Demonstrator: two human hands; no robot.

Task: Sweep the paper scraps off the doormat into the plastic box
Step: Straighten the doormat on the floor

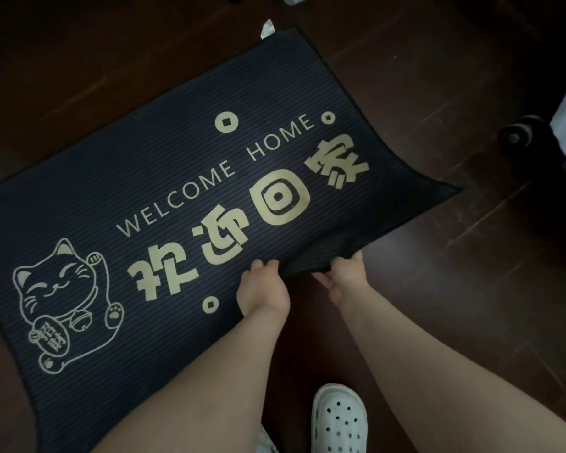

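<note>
Your left hand [262, 289] and right hand [344, 276] both grip one dark ribbed doormat's [177, 158] lifted near edge; one white paper scrap [268, 27] lies at its far corner.

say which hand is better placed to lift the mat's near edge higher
Right, probably: the right hand sits under the raised edge of the doormat, while the left hand grips it from above.

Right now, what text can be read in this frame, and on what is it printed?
"WELCOME HOME": printed in thin letters across the doormat.
"欢迎回家": large bold characters below that line, on the doormat.
"招财": on the oval plaque held by the cat drawn on the doormat; small, and only just readable.
The shoe shows no text.
</note>
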